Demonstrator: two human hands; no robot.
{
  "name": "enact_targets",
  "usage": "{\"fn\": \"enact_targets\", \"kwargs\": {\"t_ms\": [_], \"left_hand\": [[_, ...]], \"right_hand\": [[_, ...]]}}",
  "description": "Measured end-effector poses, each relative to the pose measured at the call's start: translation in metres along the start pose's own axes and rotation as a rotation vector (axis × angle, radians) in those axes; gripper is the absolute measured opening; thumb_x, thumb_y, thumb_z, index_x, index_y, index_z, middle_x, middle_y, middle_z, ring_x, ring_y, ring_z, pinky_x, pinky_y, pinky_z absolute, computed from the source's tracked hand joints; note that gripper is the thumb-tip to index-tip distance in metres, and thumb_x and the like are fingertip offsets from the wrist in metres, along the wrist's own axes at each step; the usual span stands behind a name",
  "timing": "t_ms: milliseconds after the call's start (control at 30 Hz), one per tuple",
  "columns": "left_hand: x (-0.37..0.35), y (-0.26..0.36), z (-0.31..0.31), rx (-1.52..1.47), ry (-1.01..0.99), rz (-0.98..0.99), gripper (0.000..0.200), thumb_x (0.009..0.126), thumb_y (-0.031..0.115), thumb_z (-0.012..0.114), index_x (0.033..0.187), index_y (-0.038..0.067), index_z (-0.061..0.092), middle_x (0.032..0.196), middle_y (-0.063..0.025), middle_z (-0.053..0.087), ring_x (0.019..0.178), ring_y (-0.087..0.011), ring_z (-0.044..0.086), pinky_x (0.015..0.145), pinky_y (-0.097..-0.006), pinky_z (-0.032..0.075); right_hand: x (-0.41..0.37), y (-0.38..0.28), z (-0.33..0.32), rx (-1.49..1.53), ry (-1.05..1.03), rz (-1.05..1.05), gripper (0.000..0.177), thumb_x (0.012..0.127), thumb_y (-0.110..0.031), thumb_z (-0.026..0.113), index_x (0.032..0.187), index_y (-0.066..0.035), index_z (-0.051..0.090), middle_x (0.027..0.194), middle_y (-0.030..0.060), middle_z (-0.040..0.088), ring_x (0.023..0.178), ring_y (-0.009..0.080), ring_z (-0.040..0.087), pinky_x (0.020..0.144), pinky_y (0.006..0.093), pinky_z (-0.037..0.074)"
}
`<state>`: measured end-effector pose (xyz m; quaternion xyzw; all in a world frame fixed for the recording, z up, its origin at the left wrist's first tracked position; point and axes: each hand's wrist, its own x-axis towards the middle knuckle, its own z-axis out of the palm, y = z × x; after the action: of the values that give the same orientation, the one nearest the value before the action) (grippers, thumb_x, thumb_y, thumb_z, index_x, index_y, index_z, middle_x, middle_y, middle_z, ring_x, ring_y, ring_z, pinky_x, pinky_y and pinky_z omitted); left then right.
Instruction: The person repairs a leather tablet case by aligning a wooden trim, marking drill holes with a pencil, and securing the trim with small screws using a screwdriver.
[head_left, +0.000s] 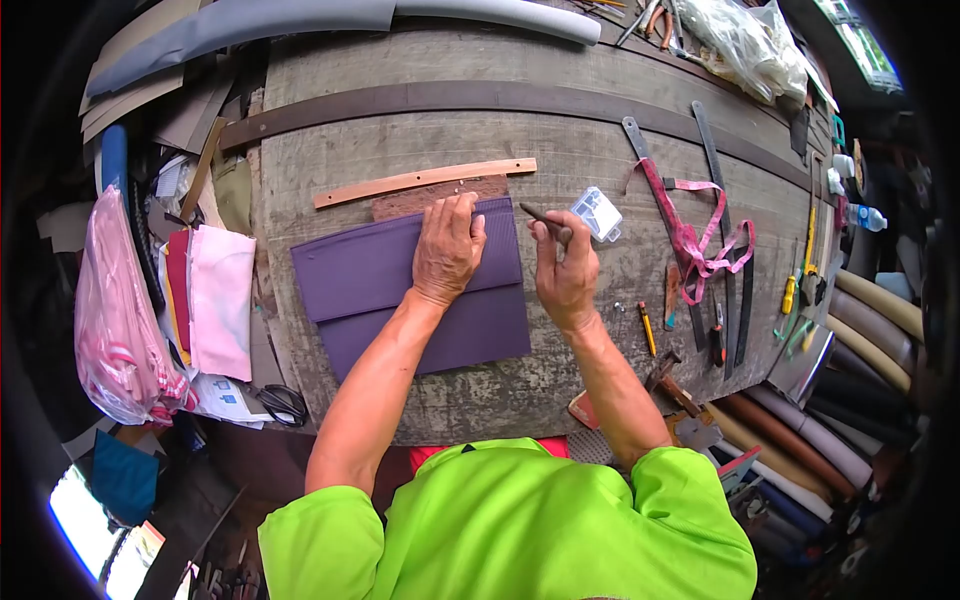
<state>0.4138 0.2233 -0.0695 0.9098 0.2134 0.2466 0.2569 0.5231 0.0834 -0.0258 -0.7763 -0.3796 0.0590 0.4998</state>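
Observation:
A dark purple folded leather piece lies on the wooden table, its upper edge over a reddish-brown block. My left hand rests on its upper part, fingers curled near the top edge; whether they pinch anything is hidden. Just right of the piece, my right hand is closed around a thin dark rod-shaped tool, which points up and left toward the piece's top right corner. Behind the block lies a light wooden strip with small holes. A small clear plastic box sits beyond my right hand.
Right of my hands lie metal rulers, a pink tape, a yellow pencil and a hammer. A long dark bar crosses the table's far side. Pink fabric is at the left.

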Motion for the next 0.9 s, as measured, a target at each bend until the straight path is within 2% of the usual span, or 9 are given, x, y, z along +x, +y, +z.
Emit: {"fn": "enact_targets", "kwargs": {"t_ms": [100,133,233,267,400,500,600,900], "left_hand": [[0.003,0.002,-0.004,-0.018,-0.013,-0.012,0.045,0.087,0.002,0.069,0.127,0.002,0.048,0.106,-0.0157,0.060,0.098,-0.0326,0.060,0.086,-0.0443,0.049],[0.004,0.003,-0.005,-0.019,-0.018,-0.019,0.045,0.087,0.001,0.069,0.127,0.002,0.048,0.106,-0.0156,0.060,0.098,-0.0328,0.060,0.086,-0.0444,0.049],[0.007,0.007,-0.006,-0.025,-0.027,-0.059,0.045,0.086,-0.002,0.068,0.126,0.001,0.048,0.103,-0.0151,0.059,0.095,-0.0329,0.060,0.084,-0.0446,0.048],[0.007,0.010,-0.005,-0.032,-0.027,-0.088,0.045,0.086,-0.003,0.068,0.126,0.001,0.048,0.102,-0.0147,0.059,0.093,-0.0326,0.060,0.084,-0.0446,0.048],[0.008,0.018,0.003,-0.102,0.026,-0.182,0.045,0.085,-0.006,0.067,0.126,0.002,0.048,0.097,-0.0127,0.058,0.087,-0.0305,0.058,0.079,-0.0441,0.046],[0.006,0.017,0.006,-0.092,0.054,-0.174,0.048,0.084,-0.007,0.067,0.127,0.003,0.048,0.094,-0.0110,0.057,0.085,-0.0284,0.057,0.077,-0.0429,0.044],[0.003,0.016,0.008,-0.109,0.059,-0.192,0.053,0.082,-0.010,0.068,0.129,0.004,0.047,0.095,-0.0094,0.058,0.084,-0.0254,0.056,0.080,-0.0410,0.046],[0.002,0.012,0.011,-0.130,0.070,-0.173,0.053,0.083,-0.010,0.069,0.129,0.003,0.046,0.093,-0.0094,0.058,0.082,-0.0254,0.056,0.079,-0.0404,0.046]], "right_hand": [[-0.008,-0.012,0.029,0.121,0.089,0.022,0.024,0.104,-0.001,0.055,0.124,0.000,0.044,0.110,0.0158,0.064,0.107,0.0225,0.070,0.086,0.0327,0.057],[-0.014,0.000,0.040,0.155,0.072,0.074,0.023,0.105,0.000,0.051,0.125,0.001,0.040,0.117,0.0179,0.060,0.108,0.0255,0.069,0.090,0.0348,0.058],[-0.016,0.008,0.048,0.144,0.102,0.042,0.023,0.105,0.000,0.050,0.124,0.001,0.038,0.119,0.0192,0.058,0.108,0.0261,0.068,0.093,0.0365,0.059],[-0.017,0.006,0.047,0.169,0.095,0.023,0.029,0.100,0.006,0.056,0.122,-0.001,0.039,0.116,0.0220,0.058,0.109,0.0335,0.066,0.085,0.0404,0.058],[-0.017,0.013,0.045,0.145,0.067,-0.032,0.032,0.097,0.008,0.059,0.121,-0.001,0.040,0.112,0.0218,0.060,0.106,0.0361,0.067,0.083,0.0418,0.058],[-0.012,0.006,0.040,0.071,0.004,-0.084,0.035,0.095,0.008,0.062,0.121,-0.001,0.040,0.110,0.0224,0.062,0.104,0.0391,0.067,0.082,0.0436,0.058],[-0.011,0.005,0.039,0.023,-0.039,-0.108,0.037,0.094,0.008,0.064,0.121,-0.001,0.041,0.109,0.0231,0.063,0.103,0.0414,0.068,0.081,0.0453,0.058],[-0.008,0.004,0.040,-0.011,-0.055,-0.093,0.040,0.091,0.008,0.066,0.122,-0.001,0.043,0.108,0.0238,0.064,0.101,0.0428,0.068,0.077,0.0468,0.059]]}}
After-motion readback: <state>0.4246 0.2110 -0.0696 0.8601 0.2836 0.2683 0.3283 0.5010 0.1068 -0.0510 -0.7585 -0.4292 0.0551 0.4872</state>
